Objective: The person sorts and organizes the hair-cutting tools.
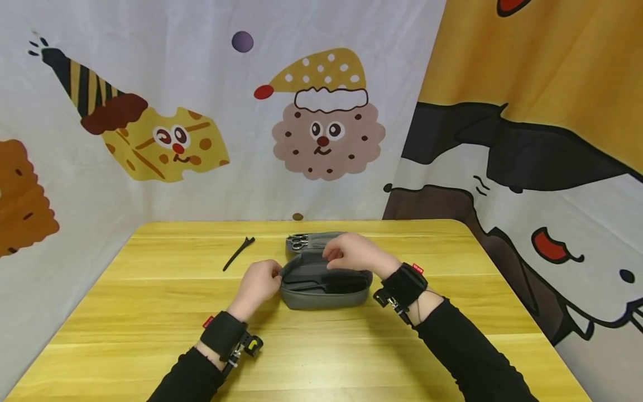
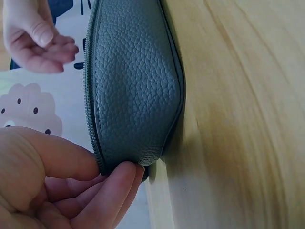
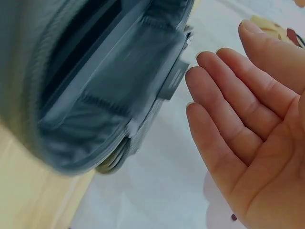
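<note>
A grey zippered pouch [image 1: 326,302] of pebbled leather lies unzipped on the table, its lid folded back. My left hand [image 1: 258,283] pinches the pouch's left end between thumb and fingers, beside the zip [image 2: 89,95]. Over the pouch's right part hovers my right hand [image 1: 359,254]; in the right wrist view its fingers [image 3: 228,100] are relaxed and apart from the pouch, holding nothing. Long black tools [image 1: 346,283] lie inside the pouch. Silver scissors [image 1: 299,242] sit at the left of the lid, which my right hand partly hides.
A black hair clip [image 1: 238,254] lies on the wooden table [image 1: 166,312], left of the pouch. Behind the table's far edge hangs a white curtain [image 1: 211,67] with cartoon prints. Each wrist wears a black strap with a small camera.
</note>
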Available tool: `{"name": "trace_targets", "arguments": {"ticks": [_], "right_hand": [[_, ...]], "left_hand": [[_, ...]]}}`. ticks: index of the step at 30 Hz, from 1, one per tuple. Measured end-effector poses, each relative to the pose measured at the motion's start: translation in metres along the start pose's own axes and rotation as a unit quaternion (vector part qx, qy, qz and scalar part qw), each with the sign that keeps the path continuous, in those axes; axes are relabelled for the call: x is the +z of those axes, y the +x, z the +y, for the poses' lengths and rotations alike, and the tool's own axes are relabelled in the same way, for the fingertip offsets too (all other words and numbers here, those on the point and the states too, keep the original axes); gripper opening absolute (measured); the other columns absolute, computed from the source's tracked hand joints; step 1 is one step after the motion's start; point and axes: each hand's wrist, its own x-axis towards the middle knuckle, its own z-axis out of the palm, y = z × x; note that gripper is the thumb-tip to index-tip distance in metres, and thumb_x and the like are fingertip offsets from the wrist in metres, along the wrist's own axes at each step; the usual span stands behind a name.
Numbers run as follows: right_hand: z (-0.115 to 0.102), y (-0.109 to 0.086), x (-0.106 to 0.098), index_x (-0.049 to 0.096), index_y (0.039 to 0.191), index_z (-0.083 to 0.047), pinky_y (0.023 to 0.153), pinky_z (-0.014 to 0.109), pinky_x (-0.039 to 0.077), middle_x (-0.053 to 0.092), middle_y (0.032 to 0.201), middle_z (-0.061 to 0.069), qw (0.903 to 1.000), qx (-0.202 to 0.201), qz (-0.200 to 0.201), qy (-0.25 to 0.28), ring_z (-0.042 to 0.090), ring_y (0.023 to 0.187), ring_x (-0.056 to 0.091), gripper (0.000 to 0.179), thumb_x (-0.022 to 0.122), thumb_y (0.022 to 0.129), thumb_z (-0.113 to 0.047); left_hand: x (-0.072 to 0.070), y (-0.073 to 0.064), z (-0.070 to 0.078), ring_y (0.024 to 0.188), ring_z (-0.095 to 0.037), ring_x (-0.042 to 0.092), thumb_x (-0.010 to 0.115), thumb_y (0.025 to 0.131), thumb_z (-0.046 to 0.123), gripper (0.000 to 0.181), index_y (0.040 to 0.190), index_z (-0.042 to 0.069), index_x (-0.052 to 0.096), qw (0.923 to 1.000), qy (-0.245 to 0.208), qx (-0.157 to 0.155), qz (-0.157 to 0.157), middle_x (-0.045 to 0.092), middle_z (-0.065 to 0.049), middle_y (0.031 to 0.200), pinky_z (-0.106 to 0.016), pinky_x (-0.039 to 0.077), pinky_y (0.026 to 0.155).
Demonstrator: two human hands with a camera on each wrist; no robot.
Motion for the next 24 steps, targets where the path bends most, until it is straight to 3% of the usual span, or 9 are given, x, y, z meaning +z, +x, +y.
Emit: {"name": "trace_targets", "arguments": {"ticks": [10,16,24], "right_hand": [[0.027,-0.028,0.0,0.069,0.116,-0.003,0.085,0.033,0.053,0.069,0.106,0.006,0.9963,0.058,0.05,0.04,0.022,0.096,0.065,0.027,0.072,0.092,-0.016],[0.039,-0.041,0.001,0.069,0.116,-0.002,0.082,0.037,0.054,0.069,0.104,0.009,0.9932,0.085,0.075,0.027,0.025,0.094,0.065,0.029,0.073,0.091,-0.017],[0.048,-0.056,0.008,0.065,0.12,0.001,0.088,0.039,0.052,0.065,0.115,0.017,0.9886,0.117,0.094,0.015,0.032,0.101,0.063,0.036,0.073,0.091,-0.018]], "left_hand": [[0.001,-0.001,-0.002,0.072,-0.022,0.061,0.067,0.087,0.0,0.009,0.095,0.0,0.073,1.0,-0.005,-0.002,-0.001,0.068,-0.009,0.084,-0.039,0.052,0.065],[0.0,-0.002,-0.002,0.07,-0.021,0.06,0.067,0.087,-0.002,0.009,0.095,-0.001,0.072,0.9999,-0.013,0.006,0.003,0.067,-0.01,0.083,-0.038,0.051,0.063],[0.0,-0.001,-0.003,0.069,-0.021,0.059,0.067,0.088,-0.002,0.01,0.095,-0.001,0.073,0.9998,-0.016,0.005,0.006,0.067,-0.009,0.083,-0.037,0.05,0.063]]}}
